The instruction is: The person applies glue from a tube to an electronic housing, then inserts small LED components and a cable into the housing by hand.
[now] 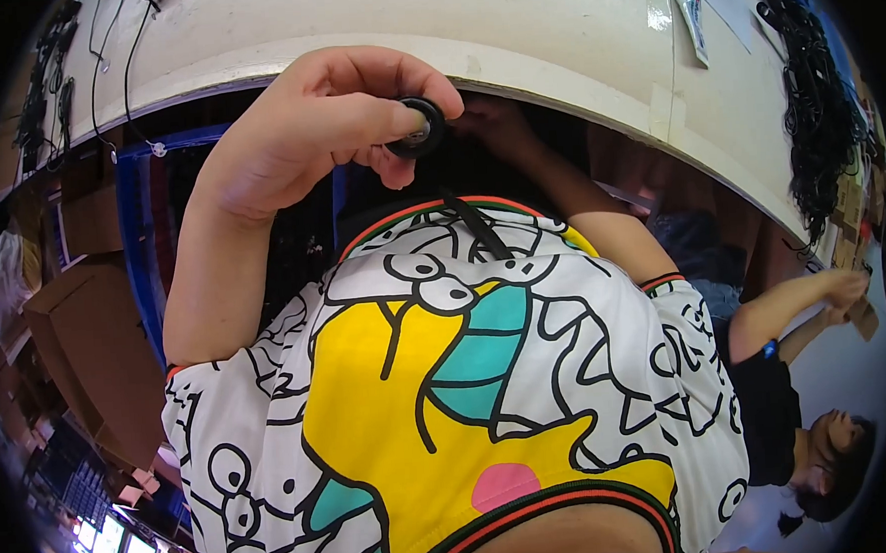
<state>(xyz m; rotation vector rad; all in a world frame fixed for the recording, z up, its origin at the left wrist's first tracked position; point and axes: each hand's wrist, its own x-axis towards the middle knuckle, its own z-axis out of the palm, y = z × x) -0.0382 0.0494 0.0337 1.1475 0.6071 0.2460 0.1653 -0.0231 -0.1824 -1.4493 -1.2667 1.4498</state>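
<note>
My left hand (315, 123) is raised at the front edge of the white table (510, 28). It pinches a small round black disc (433, 127) between thumb and fingers. The disc has a raised dark rim and a greyish middle, partly covered by the thumb. My right hand (492, 124) is lower, in the shadow beneath the table edge, to the right of the disc. Its fingers are too dark to make out, and whether it holds anything does not show.
On the table's right lie a white tube (690, 18) and a bundle of black cables (814, 127). Thin dark cables (126, 88) hang over the left edge. A cardboard box (92, 365) stands at left by a blue frame (141, 252). Another person (771, 410) is close on the right.
</note>
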